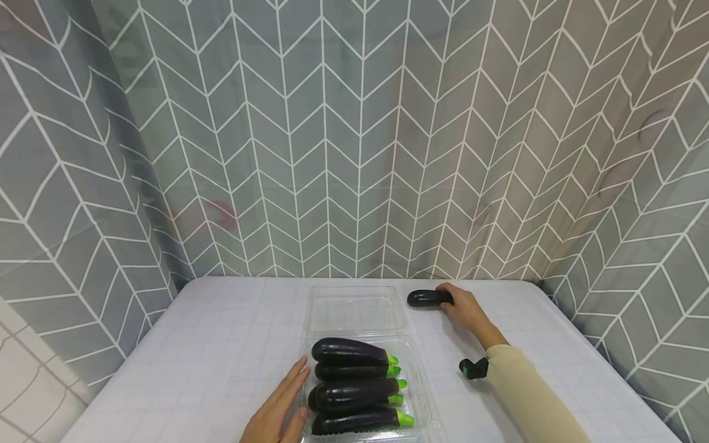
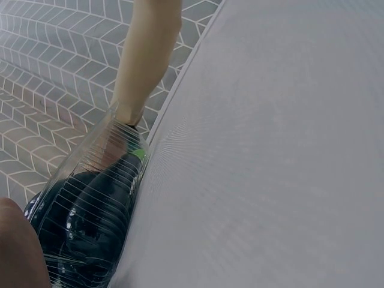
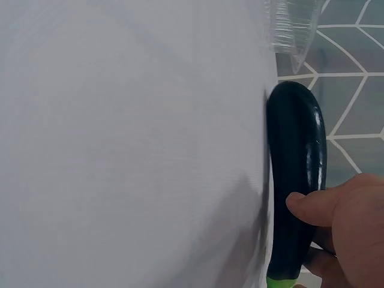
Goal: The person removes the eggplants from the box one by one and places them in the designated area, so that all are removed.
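Note:
Near the back right of the table, my right hand [image 1: 467, 312] grips a dark, glossy eggplant [image 1: 428, 298]. In the right wrist view the thumb presses on the side of this eggplant [image 3: 295, 144], close to its green stem end. Several more eggplants [image 1: 354, 392] lie side by side in a clear plastic clamshell container [image 1: 425, 403], their green ends to the right. My left hand [image 1: 281, 403] rests at the container's left side with straight fingers. The left wrist view shows eggplants [image 2: 99, 216] through the clear wall, partly hidden behind the hand.
The clamshell's clear lid [image 1: 356, 311] lies folded back toward the far edge. A small black device [image 1: 474, 368] sits at the right wrist by the sleeve. The white-covered table [image 1: 221, 344] ends at a grey chevron-patterned curtain [image 1: 343, 154].

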A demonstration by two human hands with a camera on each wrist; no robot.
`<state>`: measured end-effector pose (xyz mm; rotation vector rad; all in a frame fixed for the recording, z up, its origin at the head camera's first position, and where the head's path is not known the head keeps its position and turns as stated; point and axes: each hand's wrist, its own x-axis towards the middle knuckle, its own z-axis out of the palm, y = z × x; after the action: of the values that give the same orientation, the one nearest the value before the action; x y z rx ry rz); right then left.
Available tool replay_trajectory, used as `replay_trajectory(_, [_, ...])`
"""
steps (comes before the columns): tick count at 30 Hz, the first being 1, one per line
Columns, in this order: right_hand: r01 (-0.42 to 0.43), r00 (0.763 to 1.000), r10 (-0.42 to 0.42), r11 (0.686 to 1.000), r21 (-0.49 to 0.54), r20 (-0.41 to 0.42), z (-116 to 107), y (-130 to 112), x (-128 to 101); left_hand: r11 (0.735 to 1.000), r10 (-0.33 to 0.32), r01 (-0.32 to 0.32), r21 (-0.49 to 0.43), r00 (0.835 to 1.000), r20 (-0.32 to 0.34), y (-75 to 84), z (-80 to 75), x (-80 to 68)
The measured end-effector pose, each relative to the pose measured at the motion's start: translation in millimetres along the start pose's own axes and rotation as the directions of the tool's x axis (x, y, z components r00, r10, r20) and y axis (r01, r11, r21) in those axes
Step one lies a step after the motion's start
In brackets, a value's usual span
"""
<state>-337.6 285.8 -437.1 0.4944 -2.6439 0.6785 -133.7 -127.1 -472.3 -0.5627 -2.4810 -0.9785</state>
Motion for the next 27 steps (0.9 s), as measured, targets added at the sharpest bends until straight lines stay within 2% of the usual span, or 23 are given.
replay_trajectory(3, [-0.002,1.000,0.002,1.000,-0.008,0.015,-0.7,1.1,-1.0,0.998,0.056,-0.055,0.034,0.998,-0.020,-1.7,0.6,0.5])
replay_trajectory(5, [-0.004,1.000,0.005,1.000,-0.007,0.019,-2.2,1.5,-1.5,0.998,0.045,-0.045,0.042,0.999,-0.014,-1.5,0.8,0.2])
replay_trajectory(10, [-0.005,0.999,0.006,1.000,-0.010,0.035,-5.6,1.8,-2.3,0.998,-0.066,0.067,-0.017,0.997,0.039,1.9,-0.1,-1.0])
replay_trajectory(13, [0.002,0.999,-0.001,1.000,-0.019,0.040,-6.6,1.9,-2.3,0.997,-0.079,0.080,-0.022,0.996,0.042,2.8,-0.5,-0.8])
replay_trajectory(17, [0.004,0.999,-0.004,1.000,-0.019,0.041,-7.7,1.2,-2.2,1.000,0.003,-0.003,0.021,1.000,0.020,-0.4,-0.2,-0.2])
replay_trajectory(21, [-0.011,0.999,0.011,1.000,-0.011,0.038,-9.2,-0.3,-2.8,0.995,0.083,-0.083,0.049,0.996,0.012,-4.4,-0.1,-0.6])
replay_trajectory(23, [-0.016,0.999,0.016,1.000,-0.003,0.028,-11.4,-2.1,-3.3,0.998,0.053,-0.054,0.024,0.998,0.021,-3.5,0.1,-1.0])
replay_trajectory(27, [0.004,1.000,-0.004,1.000,0.026,0.004,-17.0,-9.6,-3.7,0.999,0.035,-0.035,0.020,0.999,0.030,-1.7,-1.3,0.7])
